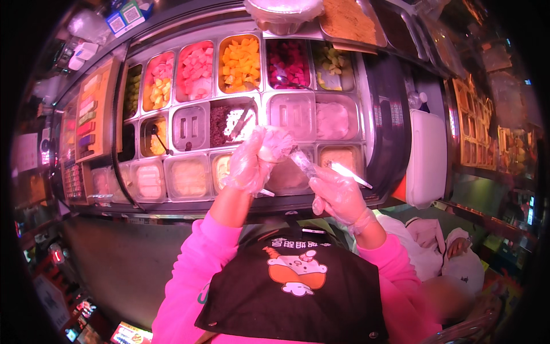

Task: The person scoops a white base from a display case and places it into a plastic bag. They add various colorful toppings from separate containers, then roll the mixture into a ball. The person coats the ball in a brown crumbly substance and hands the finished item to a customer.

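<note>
My left hand [247,167], in a clear plastic glove, holds up a soft, pale round wrapper [275,145] over the middle of the counter, its fingers curled round it. A pinkish-purple filling seems to lie on it, though glare blurs the detail. My right hand [342,198], gloved the same way, grips a flat spatula [302,163]. The blade's tip touches the wrapper's right side. Beneath and just behind my hands are a steel pan of dark purple grains [220,123] and a pan of pale cream [189,176].
Pans of mango cubes [239,64], pink cubes [196,71] and magenta fruit [288,63] fill the far row. A covered bowl [285,14] and a tray of brown crumbs [352,23] stand beyond. Pale handles [352,175] rest in the near pans. A white lid-like panel [427,157] stands at right.
</note>
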Demonstrator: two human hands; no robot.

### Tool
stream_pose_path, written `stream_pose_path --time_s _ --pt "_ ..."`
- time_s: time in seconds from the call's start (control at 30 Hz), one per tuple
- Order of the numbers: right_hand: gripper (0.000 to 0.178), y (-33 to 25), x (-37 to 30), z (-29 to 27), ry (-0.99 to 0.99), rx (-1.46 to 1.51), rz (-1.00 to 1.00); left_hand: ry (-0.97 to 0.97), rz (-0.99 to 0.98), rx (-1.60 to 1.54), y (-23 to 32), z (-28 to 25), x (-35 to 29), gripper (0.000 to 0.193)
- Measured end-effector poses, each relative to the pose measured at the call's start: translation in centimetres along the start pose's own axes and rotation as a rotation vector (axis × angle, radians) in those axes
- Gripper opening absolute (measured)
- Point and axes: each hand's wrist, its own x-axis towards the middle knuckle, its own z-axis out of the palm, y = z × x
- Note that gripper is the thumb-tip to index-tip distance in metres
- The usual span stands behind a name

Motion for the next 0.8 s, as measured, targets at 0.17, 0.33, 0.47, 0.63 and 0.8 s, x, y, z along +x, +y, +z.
stream_pose_path --time_s 0.17,0.33,0.47,0.63,0.8 --pt "0.049 2.1 -0.2 3.5 0.128 -0.409 -0.308 -0.029 0.047 -0.178 0.6 -0.2 -1.4 0.067" --pt "0.059 3.7 0.8 6.3 0.466 -1.216 -0.95 -0.231 0.131 -0.2 1.4 0.9 -4.3 0.09" --pt "0.058 6.0 1.0 8.4 0.463 -1.462 -0.895 -0.166 0.171 -0.148 2.0 1.2 -5.2 0.067" --pt "0.057 7.3 1.5 9.1 0.381 -1.189 -0.932 -0.074 0.231 -0.055 2.3 0.6 -6.6 0.033" --pt "0.053 6.3 1.8 9.3 0.243 -0.798 -0.851 -0.091 0.266 0.053 2.7 0.1 -6.8 0.037"
